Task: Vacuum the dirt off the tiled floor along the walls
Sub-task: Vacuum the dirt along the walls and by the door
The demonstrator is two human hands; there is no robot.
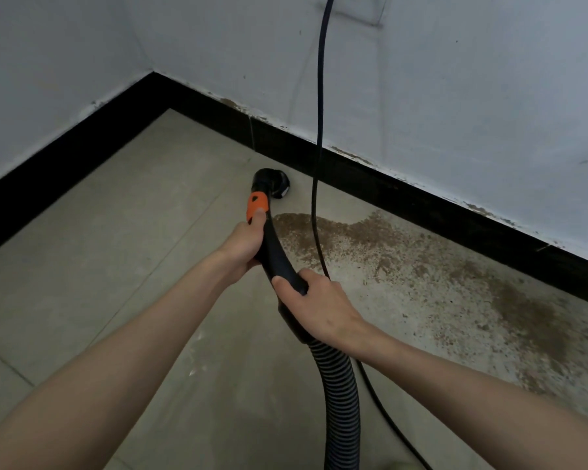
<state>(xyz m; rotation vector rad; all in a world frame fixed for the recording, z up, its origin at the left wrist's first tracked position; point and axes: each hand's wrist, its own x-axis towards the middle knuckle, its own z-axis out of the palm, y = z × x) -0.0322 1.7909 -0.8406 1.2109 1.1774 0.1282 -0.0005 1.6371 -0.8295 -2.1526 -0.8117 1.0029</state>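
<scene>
I hold a black vacuum handle with both hands. My left hand grips it just below the orange collar, thumb on the orange part. My right hand grips the handle lower down, where the ribbed hose begins. The black nozzle points down at the tiled floor, a short way from the black skirting. Brown dirt spreads over the tiles to the right of the nozzle, along the wall.
A black power cord hangs down the white wall from a socket plate at the top and trails over the dirt and floor behind the hose. The room corner lies at the upper left.
</scene>
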